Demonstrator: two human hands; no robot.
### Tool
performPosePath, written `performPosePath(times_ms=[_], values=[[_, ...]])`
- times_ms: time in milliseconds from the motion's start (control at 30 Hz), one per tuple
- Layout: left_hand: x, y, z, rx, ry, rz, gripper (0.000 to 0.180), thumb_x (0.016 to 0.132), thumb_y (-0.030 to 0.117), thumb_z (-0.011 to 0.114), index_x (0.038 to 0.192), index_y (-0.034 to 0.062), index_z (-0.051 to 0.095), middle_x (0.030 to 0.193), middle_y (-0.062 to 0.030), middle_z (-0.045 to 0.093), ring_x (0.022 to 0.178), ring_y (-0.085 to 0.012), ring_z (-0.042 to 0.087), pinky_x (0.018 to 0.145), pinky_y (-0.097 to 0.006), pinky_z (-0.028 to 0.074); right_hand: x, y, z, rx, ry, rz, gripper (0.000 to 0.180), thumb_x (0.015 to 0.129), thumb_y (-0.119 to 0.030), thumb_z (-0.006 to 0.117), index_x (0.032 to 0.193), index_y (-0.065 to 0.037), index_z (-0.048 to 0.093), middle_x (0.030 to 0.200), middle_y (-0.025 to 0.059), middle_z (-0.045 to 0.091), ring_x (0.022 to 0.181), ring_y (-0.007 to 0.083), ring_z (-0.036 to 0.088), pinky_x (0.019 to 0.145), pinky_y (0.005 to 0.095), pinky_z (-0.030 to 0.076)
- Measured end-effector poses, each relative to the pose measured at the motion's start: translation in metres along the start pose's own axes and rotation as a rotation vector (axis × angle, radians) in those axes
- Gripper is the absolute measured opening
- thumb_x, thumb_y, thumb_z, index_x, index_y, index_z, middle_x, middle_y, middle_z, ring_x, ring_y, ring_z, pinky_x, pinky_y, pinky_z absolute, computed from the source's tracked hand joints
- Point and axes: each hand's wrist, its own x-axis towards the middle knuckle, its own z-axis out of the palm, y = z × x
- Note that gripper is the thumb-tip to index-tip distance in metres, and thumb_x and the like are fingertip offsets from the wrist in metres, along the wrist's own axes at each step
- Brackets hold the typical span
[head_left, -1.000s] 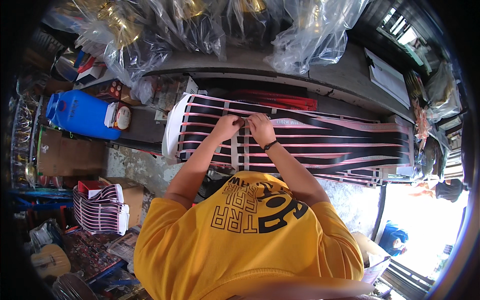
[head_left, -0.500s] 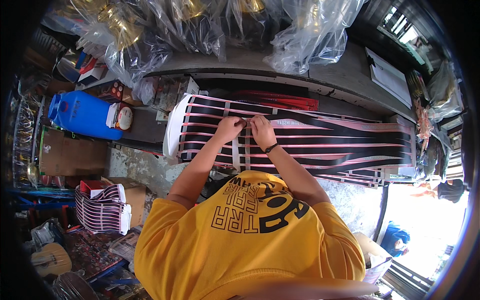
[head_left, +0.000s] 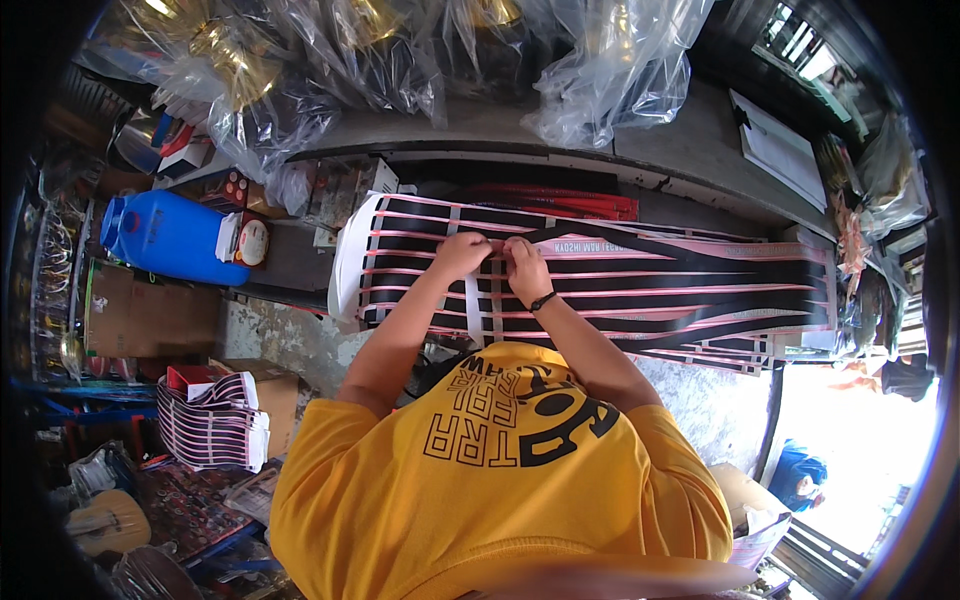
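A wide sheet of long black ribbons with pink edges (head_left: 620, 293) lies across the bench before me, with white strips crossing it. My left hand (head_left: 463, 257) is closed in a pinch on a ribbon near the left part of the sheet. Close beside it, my right hand (head_left: 527, 272) pinches the same ribbon, fingertips almost touching the left ones. A dark band circles my right wrist. Just below my hands, a white strip (head_left: 473, 308) hangs across the ribbons. Loose black lengths run off to the right, overlapping and wavy. The fingers partly hide the gripped spot.
A blue plastic jug (head_left: 175, 232) stands at the left. Plastic-wrapped golden items (head_left: 235, 55) line the shelf above the bench. Another bundle of striped ribbons (head_left: 212, 425) rests at lower left beside cardboard boxes. A clipboard with papers (head_left: 780, 150) lies at the upper right.
My hands stay near the same spot. My right fingers have curled in and dropped slightly, and the ribbon right of them has shifted, showing more of its pink printed face.
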Motion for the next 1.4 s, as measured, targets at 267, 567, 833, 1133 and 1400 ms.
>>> performPosePath(times_ms=[267, 567, 833, 1133, 1400], values=[[0.079, 0.025, -0.014, 0.217, -0.522, -0.053, 0.028, 0.085, 0.030, 0.069, 0.086, 0.0033, 0.074, 0.079, -0.0087, 0.073, 0.072, -0.0185, 0.070, 0.066, -0.033, 0.054, 0.006, -0.009, 0.002, -0.068, -0.009, 0.020, 0.018, 0.082, 0.000, 0.057, 0.099, -0.004, 0.062, 0.095, 0.0159, 0.062, 0.090, 0.0376, 0.060, 0.078, 0.0457, 0.051], [0.106, 0.011, 0.004, 0.298, -0.714, -0.234, 0.012, 0.079, 0.006, 0.064, 0.083, 0.0046, 0.075, 0.075, -0.0043, 0.072, 0.063, -0.0156, 0.067, 0.058, -0.029, 0.055, 0.006, -0.005, 0.014, -0.280, -0.023, 0.027, 0.011, 0.084, -0.013, 0.062, 0.094, -0.008, 0.063, 0.093, 0.0101, 0.062, 0.090, 0.0312, 0.060, 0.076, 0.0435, 0.050], [0.096, 0.017, 0.004, 0.387, -0.576, 0.108, 0.019, 0.074, 0.003, 0.069, 0.093, 0.0053, 0.069, 0.088, -0.0127, 0.072, 0.081, -0.0252, 0.070, 0.065, -0.037, 0.055, 0.003, -0.004, 0.024, -0.425, -0.063, 0.046, 0.014, 0.083, -0.015, 0.061, 0.096, -0.011, 0.061, 0.094, 0.0070, 0.061, 0.093, 0.0280, 0.059, 0.077, 0.0444, 0.047], [0.077, 0.038, -0.010, 0.535, -0.444, 0.316, 0.034, 0.072, 0.006, 0.069, 0.103, 0.0048, 0.057, 0.097, -0.0200, 0.068, 0.096, -0.0388, 0.066, 0.079, -0.048, 0.053, 0.001, -0.001, 0.026, -0.451, -0.069, 0.023, 0.018, 0.082, -0.015, 0.061, 0.099, -0.009, 0.060, 0.097, 0.0073, 0.059, 0.096, 0.0279, 0.057, 0.079, 0.0458, 0.044], [0.072, 0.041, -0.008, 0.580, -0.391, 0.331, 0.039, 0.074, 0.010, 0.070, 0.110, 0.0037, 0.057, 0.102, -0.0216, 0.068, 0.101, -0.0396, 0.065, 0.084, -0.048, 0.053, -0.001, -0.001, 0.023, -0.367, -0.112, 0.072, 0.015, 0.083, -0.013, 0.061, 0.097, -0.009, 0.057, 0.100, 0.0095, 0.057, 0.098, 0.0305, 0.055, 0.081, 0.0493, 0.041]])
